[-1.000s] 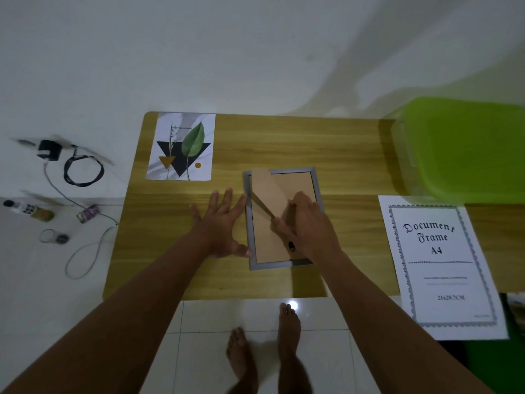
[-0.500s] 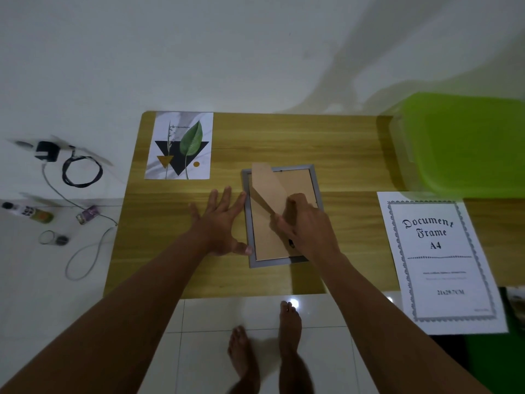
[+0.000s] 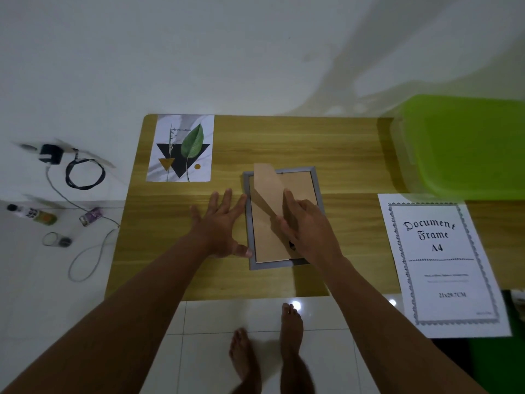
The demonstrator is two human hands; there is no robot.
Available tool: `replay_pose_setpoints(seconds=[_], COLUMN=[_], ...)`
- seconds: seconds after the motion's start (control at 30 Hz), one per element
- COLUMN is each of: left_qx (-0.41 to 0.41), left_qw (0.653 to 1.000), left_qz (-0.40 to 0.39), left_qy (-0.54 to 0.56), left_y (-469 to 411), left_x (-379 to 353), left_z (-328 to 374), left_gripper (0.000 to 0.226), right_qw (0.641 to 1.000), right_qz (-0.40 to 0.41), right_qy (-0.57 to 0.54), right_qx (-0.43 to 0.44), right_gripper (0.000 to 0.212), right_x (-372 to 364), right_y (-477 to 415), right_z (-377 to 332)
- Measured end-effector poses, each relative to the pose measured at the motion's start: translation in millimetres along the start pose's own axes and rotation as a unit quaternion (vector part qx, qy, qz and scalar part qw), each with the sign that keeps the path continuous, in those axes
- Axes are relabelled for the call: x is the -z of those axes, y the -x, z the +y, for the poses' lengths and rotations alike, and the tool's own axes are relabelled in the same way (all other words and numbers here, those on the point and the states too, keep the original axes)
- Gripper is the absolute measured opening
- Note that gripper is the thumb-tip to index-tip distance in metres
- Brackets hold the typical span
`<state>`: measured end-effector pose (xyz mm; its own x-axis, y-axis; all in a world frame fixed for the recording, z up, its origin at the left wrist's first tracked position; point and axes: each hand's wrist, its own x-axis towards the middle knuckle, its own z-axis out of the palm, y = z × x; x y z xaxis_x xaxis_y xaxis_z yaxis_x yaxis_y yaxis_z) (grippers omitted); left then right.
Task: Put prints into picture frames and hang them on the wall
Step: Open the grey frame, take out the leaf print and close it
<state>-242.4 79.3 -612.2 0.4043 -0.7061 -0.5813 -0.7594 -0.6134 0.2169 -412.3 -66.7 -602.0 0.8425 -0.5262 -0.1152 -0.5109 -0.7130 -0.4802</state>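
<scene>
The right hand (image 3: 308,231) pinches the brown easel stand (image 3: 265,186) between thumb and curled fingers, over the back of the grey picture frame (image 3: 246,211), which lies face down on the wooden table (image 3: 284,143); left of that grip the left hand (image 3: 220,226) lies flat, fingers spread, thumb touching the frame's left edge; beyond the grip, bare wood reaches the far edge; the leaf print (image 3: 180,149) sits far-left; the A4 sheet (image 3: 443,265) lies well right, overhanging the near edge.

Frame (image 3: 298,186) at ctr of table (image 3: 284,137), back up. Print (image 3: 179,149) at far-L corner. Doc sheet (image 3: 443,265) R of frame, overhangs near edge; bin (image 3: 466,146) behind it. L hand (image 3: 218,223) on table just L of frame, R hand (image 3: 306,228) on frame.
</scene>
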Motion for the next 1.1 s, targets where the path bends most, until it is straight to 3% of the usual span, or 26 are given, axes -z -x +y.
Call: replay_pose_setpoints(seconds=[0.27,0.57,0.73,0.9,1.1], left_qx=[-0.002,0.000,0.002,0.004,0.001], left_qw=[1.000,1.000,1.000,1.000,1.000], left_qz=[0.001,0.007,0.008,0.000,-0.001], left_qy=[0.000,0.004,0.015,0.019,0.023], left_y=[0.8,-0.9,-1.5,-1.1,-1.6], left_x=[1.7,0.4,0.5,2.1,1.7], left_z=[1.2,2.0,1.9,2.1,0.7], left_gripper=[0.133,0.134,0.135,0.134,0.133], right_qw=[0.997,0.998,0.995,0.994,0.990], right_qz=[0.058,-0.022,-0.019,0.015,-0.031], right_qy=[-0.009,0.062,0.098,0.111,0.107], right_qx=[0.041,-0.006,-0.027,0.003,0.085], right_gripper=[0.070,0.064,0.060,0.039,0.048], right_x=[-2.5,4.1,-3.6,-0.3,11.5], right_y=[3.8,-12.2,-11.6,-8.8,0.0], right_z=[5.9,-6.9,-12.1,-3.7,7.7])
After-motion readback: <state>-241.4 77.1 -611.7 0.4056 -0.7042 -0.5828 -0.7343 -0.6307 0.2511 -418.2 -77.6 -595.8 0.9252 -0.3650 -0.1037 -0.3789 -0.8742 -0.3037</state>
